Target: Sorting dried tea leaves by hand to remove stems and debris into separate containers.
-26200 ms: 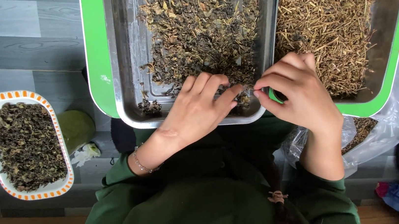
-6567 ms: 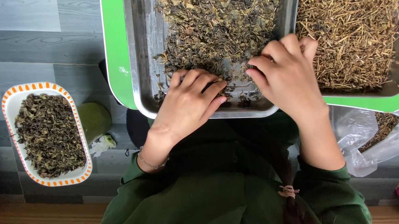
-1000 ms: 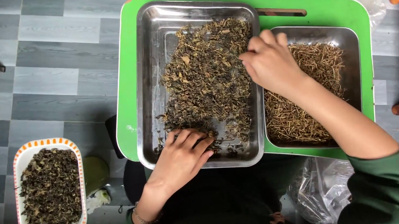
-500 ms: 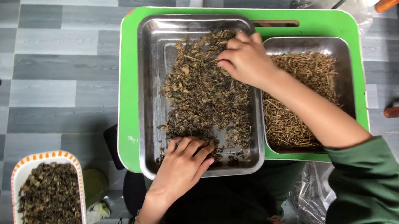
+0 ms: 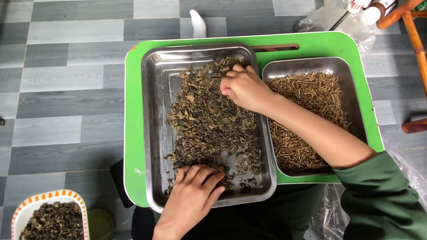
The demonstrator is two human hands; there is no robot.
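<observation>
Fingers, right hand [image 5: 241,86]: curled and pinched into the heap of dark dried leaves [image 5: 212,120], at about 1 o'clock in the large rectangular steel tray [image 5: 153,142]; whether a piece is held, I cannot tell.
Fingers, left hand [image 5: 195,189]: bent, tips pressing on the leaves at 6 o'clock of that tray; nothing seen gripped.
Neighbouring vessel: smaller steel tray [image 5: 350,84] of pale straw-like stems [image 5: 309,120], at 3 o'clock, touching the large tray; both rest on a bright green plastic table top [image 5: 133,139].
Outlier: white oval dish with orange rim [image 5: 17,214], filled with dark leaves, on the floor at 8 o'clock.
Risk: the right forearm crosses the stem tray; a sleeve drag could probably scatter stems.
Risk: leaves at the near rim could likely spill off.
</observation>
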